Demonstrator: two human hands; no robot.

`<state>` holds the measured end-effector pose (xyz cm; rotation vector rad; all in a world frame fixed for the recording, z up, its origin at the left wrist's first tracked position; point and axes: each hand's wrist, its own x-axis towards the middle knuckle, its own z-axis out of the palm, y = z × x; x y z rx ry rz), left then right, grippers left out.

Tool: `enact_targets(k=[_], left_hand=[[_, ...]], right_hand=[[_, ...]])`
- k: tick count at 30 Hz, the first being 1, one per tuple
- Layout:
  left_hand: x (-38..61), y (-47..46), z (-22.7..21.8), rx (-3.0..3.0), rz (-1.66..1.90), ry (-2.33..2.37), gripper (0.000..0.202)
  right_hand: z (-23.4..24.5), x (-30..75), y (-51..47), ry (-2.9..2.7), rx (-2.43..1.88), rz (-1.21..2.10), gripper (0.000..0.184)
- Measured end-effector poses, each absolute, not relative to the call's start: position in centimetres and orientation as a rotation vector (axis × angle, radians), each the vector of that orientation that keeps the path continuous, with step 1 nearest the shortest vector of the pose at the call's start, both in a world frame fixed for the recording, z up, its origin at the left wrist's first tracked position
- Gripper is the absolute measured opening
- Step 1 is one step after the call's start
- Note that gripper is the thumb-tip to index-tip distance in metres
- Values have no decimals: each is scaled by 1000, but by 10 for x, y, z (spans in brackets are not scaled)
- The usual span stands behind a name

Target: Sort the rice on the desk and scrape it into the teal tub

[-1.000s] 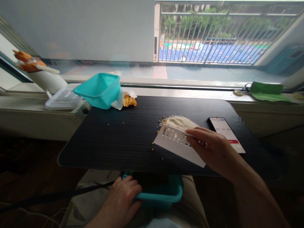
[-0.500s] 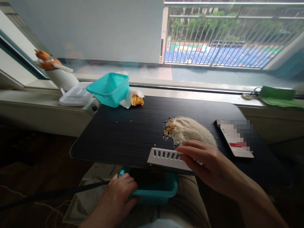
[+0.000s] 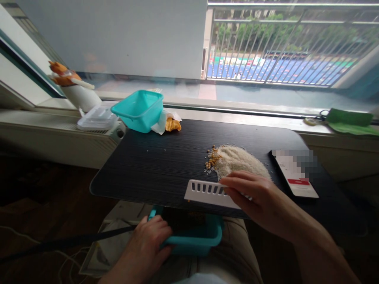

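In the head view, the person's right hand (image 3: 251, 193) pinches a white slotted card (image 3: 204, 192) between thumb and fingers, closed round its right part. The card stands tilted near the front edge of the black worktop (image 3: 160, 169), its row of slots uppermost; whether its lower edge touches the surface cannot be told. One yellow bean (image 3: 188, 200) shows just under its left end.

The left hand (image 3: 154, 238) is curled over the left side of a blue-green tub (image 3: 198, 241), fingers over the rim. This tub is below the front edge of the worktop, by the person's legs, its inside dark, with small pale bits visible at the back.

Beyond the card, a heap of white rice (image 3: 237, 159) lies right of the worktop's middle, with a cluster of yellow beans (image 3: 212, 158) against its left side and loose grains around it. To the right of the heap, apart from it, lies a phone (image 3: 304, 191), its screen partly blurred out.

At the far left corner sits a second tub (image 3: 142, 120) of like colour, with crumpled white paper (image 3: 160, 125) and an orange-yellow cloth (image 3: 173, 124) beside it. A green cloth (image 3: 349, 120) rests on the windowsill (image 3: 251, 121).
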<state>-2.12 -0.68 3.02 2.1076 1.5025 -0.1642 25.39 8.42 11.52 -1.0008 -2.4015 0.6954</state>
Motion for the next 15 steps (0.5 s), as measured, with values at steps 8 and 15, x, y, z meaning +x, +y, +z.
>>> enact_targets(k=[8,15], left_hand=[[-8,-3,23,2124,-130,1421,11],[3,-1,16,2163,-60,1358,18]], right_hand=[[107,292,72,-2111,-1315,280,17],[107,296,99,-2084,-1511,40,18]])
